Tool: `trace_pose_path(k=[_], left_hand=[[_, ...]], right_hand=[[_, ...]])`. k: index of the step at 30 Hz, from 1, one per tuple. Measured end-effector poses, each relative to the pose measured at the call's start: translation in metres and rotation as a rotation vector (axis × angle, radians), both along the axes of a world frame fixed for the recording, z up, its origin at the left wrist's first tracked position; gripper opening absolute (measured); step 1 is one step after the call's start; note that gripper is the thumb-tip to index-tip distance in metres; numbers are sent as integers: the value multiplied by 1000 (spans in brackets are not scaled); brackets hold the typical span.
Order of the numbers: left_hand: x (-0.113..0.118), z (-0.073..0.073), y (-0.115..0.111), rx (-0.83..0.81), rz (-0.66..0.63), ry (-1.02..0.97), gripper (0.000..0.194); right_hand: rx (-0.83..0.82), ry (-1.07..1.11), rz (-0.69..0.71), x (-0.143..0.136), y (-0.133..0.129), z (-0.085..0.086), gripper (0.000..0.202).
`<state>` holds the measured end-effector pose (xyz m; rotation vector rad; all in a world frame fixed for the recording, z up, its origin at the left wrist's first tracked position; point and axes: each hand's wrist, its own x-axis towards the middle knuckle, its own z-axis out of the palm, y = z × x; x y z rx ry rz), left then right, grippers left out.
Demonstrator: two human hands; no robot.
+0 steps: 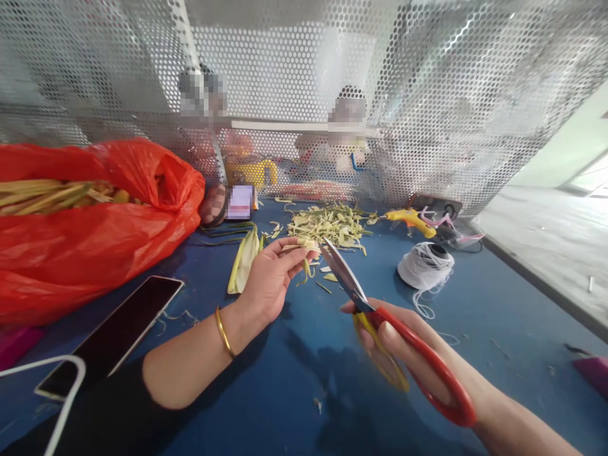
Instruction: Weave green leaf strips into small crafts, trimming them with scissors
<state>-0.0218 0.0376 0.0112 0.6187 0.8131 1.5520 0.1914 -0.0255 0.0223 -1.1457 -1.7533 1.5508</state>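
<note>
My left hand (pixel 273 272) pinches a small bundle of pale green husk strips (pixel 308 246) between thumb and fingers, with a curled strip hanging below. My right hand (pixel 408 342) holds scissors (pixel 349 278) with one red and one yellow handle. The blade tips point up and left and lie close beside the husk bundle; I cannot tell whether they touch it. Behind both hands lies a heap of cut husk pieces (pixel 327 225). A longer pale husk leaf (pixel 244 259) rests on the blue table just left of my left hand.
A red plastic bag (pixel 156 183) of dried strips fills the left side, with a dark phone (pixel 118 329) before it. On the right are a white thread spool (pixel 425 266) and a yellow glue gun (pixel 413 221). A perforated metal screen (pixel 294 69) stands behind; people show through it.
</note>
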Motion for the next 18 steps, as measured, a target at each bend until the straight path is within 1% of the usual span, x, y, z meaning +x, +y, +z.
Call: trace_pose_path(k=[3, 7, 14, 18], left_hand=[[1, 0, -1, 34, 21, 9, 26], [2, -3, -1, 39, 47, 16, 27], [5, -6, -2, 32, 66, 59, 29], [7, -6, -6, 21, 44, 63, 27]], right_hand=[[-42, -7, -21, -2, 0, -4, 67], [-87, -12, -41, -4, 1, -7, 67], [-84, -30, -44, -8, 1, -5, 66], [-75, -59, -34, -12, 1, -1, 58]])
